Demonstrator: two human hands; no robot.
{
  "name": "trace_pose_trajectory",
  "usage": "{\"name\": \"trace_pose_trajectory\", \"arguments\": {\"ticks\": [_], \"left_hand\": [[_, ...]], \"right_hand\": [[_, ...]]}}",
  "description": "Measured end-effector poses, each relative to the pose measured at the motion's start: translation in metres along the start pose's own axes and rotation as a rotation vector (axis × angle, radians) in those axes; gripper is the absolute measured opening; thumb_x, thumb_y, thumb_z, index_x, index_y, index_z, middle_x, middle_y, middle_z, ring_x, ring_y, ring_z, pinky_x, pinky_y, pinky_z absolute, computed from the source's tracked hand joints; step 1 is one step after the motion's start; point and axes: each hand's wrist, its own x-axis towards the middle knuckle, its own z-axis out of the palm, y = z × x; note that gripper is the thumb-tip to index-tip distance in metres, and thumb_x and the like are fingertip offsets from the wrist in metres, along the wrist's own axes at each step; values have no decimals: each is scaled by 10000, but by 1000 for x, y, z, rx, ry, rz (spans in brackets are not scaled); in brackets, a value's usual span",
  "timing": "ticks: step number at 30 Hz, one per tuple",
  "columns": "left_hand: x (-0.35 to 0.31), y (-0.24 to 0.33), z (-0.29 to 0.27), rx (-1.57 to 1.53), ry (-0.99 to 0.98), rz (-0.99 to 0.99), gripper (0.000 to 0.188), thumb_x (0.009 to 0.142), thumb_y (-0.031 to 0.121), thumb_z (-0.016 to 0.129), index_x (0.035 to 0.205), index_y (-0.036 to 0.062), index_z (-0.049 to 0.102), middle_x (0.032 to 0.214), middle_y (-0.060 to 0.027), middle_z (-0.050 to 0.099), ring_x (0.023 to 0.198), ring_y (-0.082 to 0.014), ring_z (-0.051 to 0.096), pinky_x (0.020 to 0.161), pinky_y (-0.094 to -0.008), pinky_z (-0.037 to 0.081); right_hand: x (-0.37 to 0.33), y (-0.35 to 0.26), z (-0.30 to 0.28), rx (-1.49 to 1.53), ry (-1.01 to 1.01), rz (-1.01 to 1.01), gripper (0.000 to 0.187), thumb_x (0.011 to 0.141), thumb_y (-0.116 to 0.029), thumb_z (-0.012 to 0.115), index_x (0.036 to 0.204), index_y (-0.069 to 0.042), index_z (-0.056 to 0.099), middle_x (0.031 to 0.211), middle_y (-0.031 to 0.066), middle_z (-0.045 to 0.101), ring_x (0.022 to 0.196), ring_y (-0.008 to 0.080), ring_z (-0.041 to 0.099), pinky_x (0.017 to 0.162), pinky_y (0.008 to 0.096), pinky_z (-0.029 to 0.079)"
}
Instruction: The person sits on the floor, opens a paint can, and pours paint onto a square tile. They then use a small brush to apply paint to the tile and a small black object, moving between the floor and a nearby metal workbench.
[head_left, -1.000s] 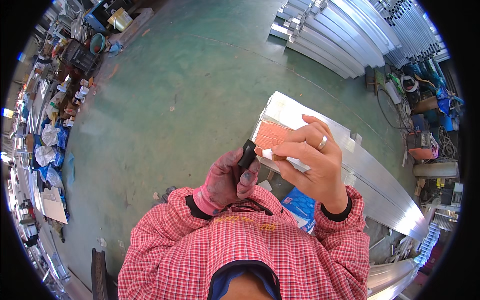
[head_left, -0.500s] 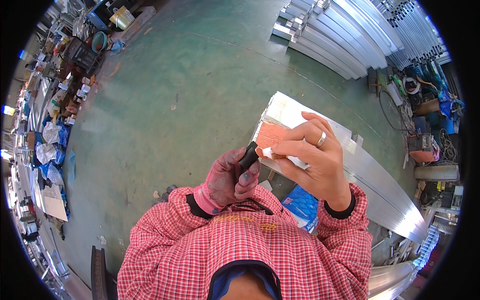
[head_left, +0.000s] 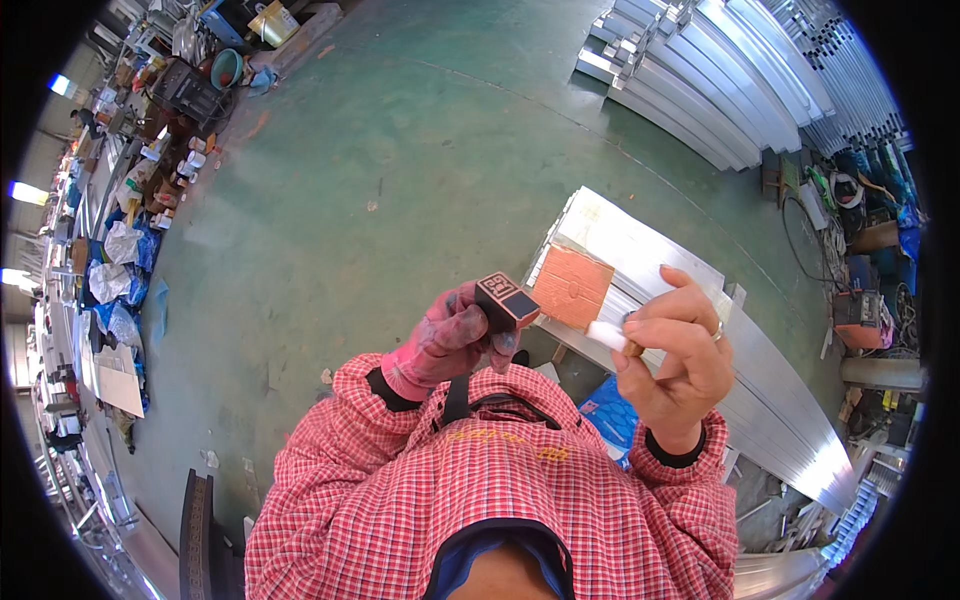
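Note:
My left hand [head_left: 440, 343], in a stained pink glove, is closed around a small black block [head_left: 507, 305]. The block is tilted, showing a copper-coloured line pattern on one face and copper-coloured edges. To its right, my bare right hand [head_left: 682, 352], a ring on one finger, pinches a short white cylinder [head_left: 606, 335] between thumb and fingertips. Something brownish shows at the cylinder's near end, too small to name. A gap separates the cylinder from the block. Beyond both hands, a square orange-brown piece [head_left: 573, 286] lies on a stack of long silvery profiles [head_left: 640, 232].
More metal profiles [head_left: 705, 85] are piled at the far right. Cables and tools lie along the right side, near an orange-and-black box [head_left: 858, 318]. Clutter and a teal basin [head_left: 227, 68] line the left. A dark patterned profile [head_left: 196, 530] stands at lower left.
My right hand has drawn away to the right with the white cylinder, off the block. The block has turned in my left hand, bringing its patterned face into view. The whole view has shifted slightly.

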Motion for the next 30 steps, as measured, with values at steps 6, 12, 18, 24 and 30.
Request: {"name": "trace_pose_trajectory", "arguments": {"ticks": [6,12,18,24,30], "left_hand": [[0,10,3,222,17,43,507,825,415,687,1088,-2,571,840,-57,624,740,-138,576,668,-275,472],[-1,12,6,327,73,34,529,814,427,695,1089,-3,558,864,-64,625,773,-142,580,716,-288,480],[-2,12,7,339,49,30,572,806,441,693,1133,-1,535,910,-64,623,808,-135,577,742,-286,475],[-3,11,6,334,41,30,593,807,441,688,1166,-1,521,946,-64,624,833,-134,579,761,-291,477],[-5,11,7,327,37,29,605,805,441,688,1183,1,515,964,-63,627,845,-134,583,775,-290,480]], "right_hand": [[-13,2,10,78,1,85,253,644,12,732,856,-95,645,747,3,642,677,154,602,922,423,413],[-16,4,16,103,-8,99,257,633,14,732,857,-86,656,746,2,640,668,156,593,915,414,415],[-16,1,15,79,-31,110,252,627,15,730,846,-91,662,746,-4,639,656,147,586,884,407,426],[-16,0,17,75,-20,110,235,622,13,731,822,-92,662,733,-7,629,650,144,585,862,404,440],[-15,0,17,63,-5,97,241,611,8,736,818,-91,661,726,-9,623,645,147,585,857,405,445]]}}
